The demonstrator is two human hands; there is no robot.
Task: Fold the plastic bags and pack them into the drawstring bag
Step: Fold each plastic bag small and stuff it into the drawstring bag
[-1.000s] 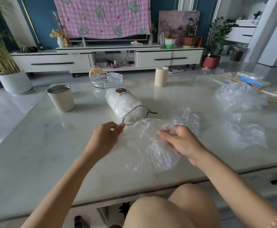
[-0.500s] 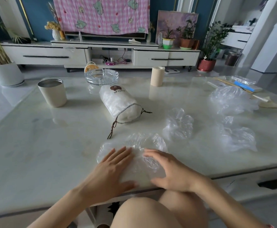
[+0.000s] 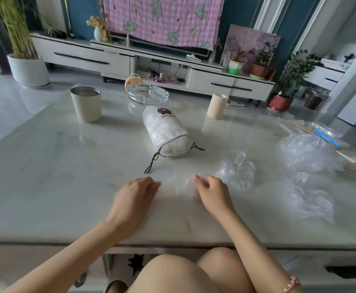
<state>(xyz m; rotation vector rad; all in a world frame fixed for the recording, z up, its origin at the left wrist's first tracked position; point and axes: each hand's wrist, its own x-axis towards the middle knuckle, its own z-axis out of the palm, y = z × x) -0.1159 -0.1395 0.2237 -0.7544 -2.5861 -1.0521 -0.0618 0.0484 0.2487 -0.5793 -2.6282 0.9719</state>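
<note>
The left grip (image 3: pixel 135 193) and right grip (image 3: pixel 213 193) rest on the tabletop (image 3: pixel 46 187), with fingers bent at either edge of a clear plastic bag (image 3: pixel 177 185). Motion blur hides whether either grip holds it. The drawstring bag (image 3: pixel 164 132) lies on its side beyond them, mouth toward the person. Three loose crumpled plastic bags (image 3: pixel 236 170) lie to the right.
</note>
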